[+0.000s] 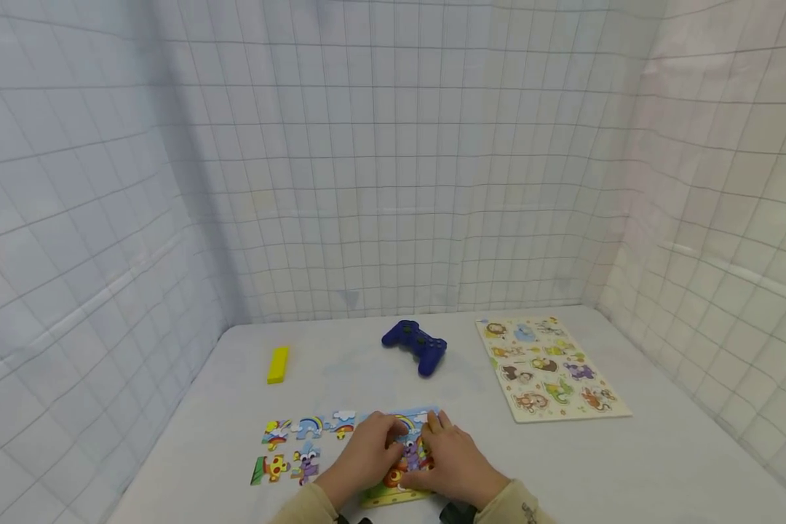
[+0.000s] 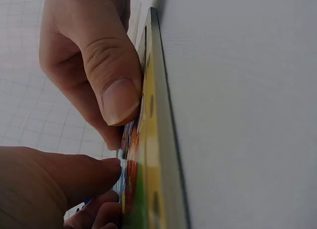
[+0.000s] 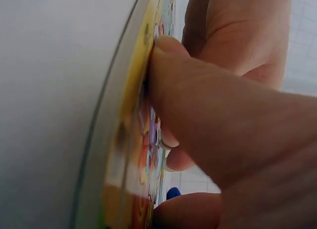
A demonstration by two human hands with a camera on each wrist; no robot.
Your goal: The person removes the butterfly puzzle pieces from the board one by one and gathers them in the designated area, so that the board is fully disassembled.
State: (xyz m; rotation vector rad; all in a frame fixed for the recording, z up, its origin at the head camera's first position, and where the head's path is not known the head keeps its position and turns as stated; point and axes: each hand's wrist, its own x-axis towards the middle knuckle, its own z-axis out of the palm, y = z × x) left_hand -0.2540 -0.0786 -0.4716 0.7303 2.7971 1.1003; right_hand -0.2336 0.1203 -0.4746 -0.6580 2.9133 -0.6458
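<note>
A colourful jigsaw puzzle in a shallow board (image 1: 393, 499) lies at the near middle of the table, its yellow lower border toward me. Over its left part my left hand (image 1: 365, 453) bends inward, thumb and fingertips touching the picture. On the right part rests my right hand (image 1: 457, 460), fingers reaching forward and the thumb (image 3: 171, 66) pressing near the lower border. Between the hands a purple cartoon animal piece (image 1: 411, 455) shows. Left of the board lie loose jigsaw pieces, among them a giraffe piece (image 1: 274, 467) and a rainbow piece (image 1: 310, 427).
Beyond the puzzle lies a blue game controller (image 1: 415, 346). At the back left is a yellow block (image 1: 278, 365). A pale animal puzzle board (image 1: 550, 370) lies at the right. Grid-patterned white sheets (image 1: 367, 182) surround the white table (image 1: 190, 451).
</note>
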